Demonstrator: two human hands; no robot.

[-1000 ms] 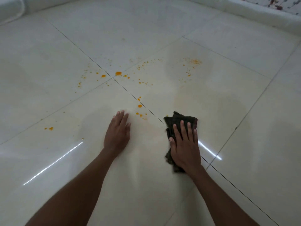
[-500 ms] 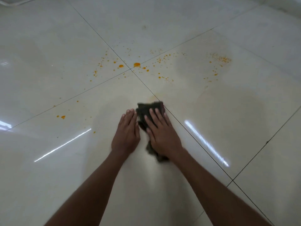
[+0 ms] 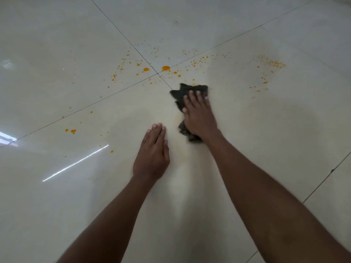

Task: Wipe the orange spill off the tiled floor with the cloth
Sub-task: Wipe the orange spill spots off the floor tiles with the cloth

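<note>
At the far left we see glare streaks on the glossy tiled floor, then a pair of orange drops sitting well apart from the main mess, not yet reached. Further in, the orange spill is thickest around the crossing of the grout lines, with fine specks trailing off on both sides.

Our left hand lies flat on the tile, fingers straight and together, holding nothing. We judge it is there as a prop, taking our weight while we lean forward, and it sits on a stretch that looks free of drops.

Just to its right, apart from it, our right hand presses the dark cloth onto the floor. The fingers are straight and spread over the fabric, not curled round it, so the palm pushes the cloth rather than gripping it. The cloth's front edge touches a small orange smear and lies near the big drops at the grout crossing, which we take as the next target.

Far right, a fainter dusting of specks remains, well apart from the cloth.
</note>
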